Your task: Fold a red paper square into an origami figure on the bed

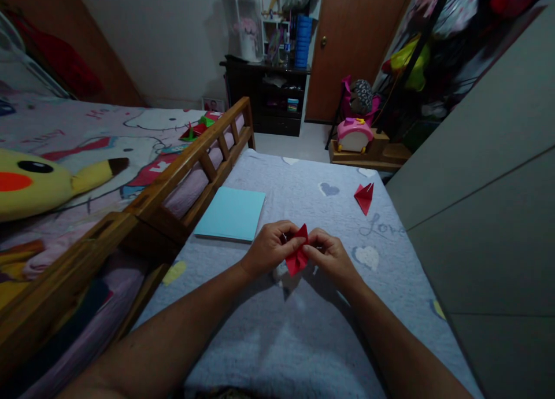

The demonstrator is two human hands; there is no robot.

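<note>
Between my two hands is a piece of folded red paper (pixel 297 262), held above the bed. My left hand (pixel 273 244) pinches its left side with thumb and fingers. On the opposite side, my right hand (pixel 332 254) grips it the same way, and the two thumbs nearly meet on the front. The paper's middle is partly hidden by my fingers; one point sticks up and a wider part hangs below. Another folded red paper piece (pixel 364 199) lies on the bed to the far right. A light blue stack of square paper (pixel 232 214) rests to the left of my hands.
The bed (pixel 321 341) has a pale blue sheet with hearts. A wooden rail (pixel 191 167) runs along its left side, with a second bed beyond bearing a yellow plush toy (pixel 39 182) and red and green folded paper (pixel 197 130). A pale cabinet (pixel 485 214) stands right.
</note>
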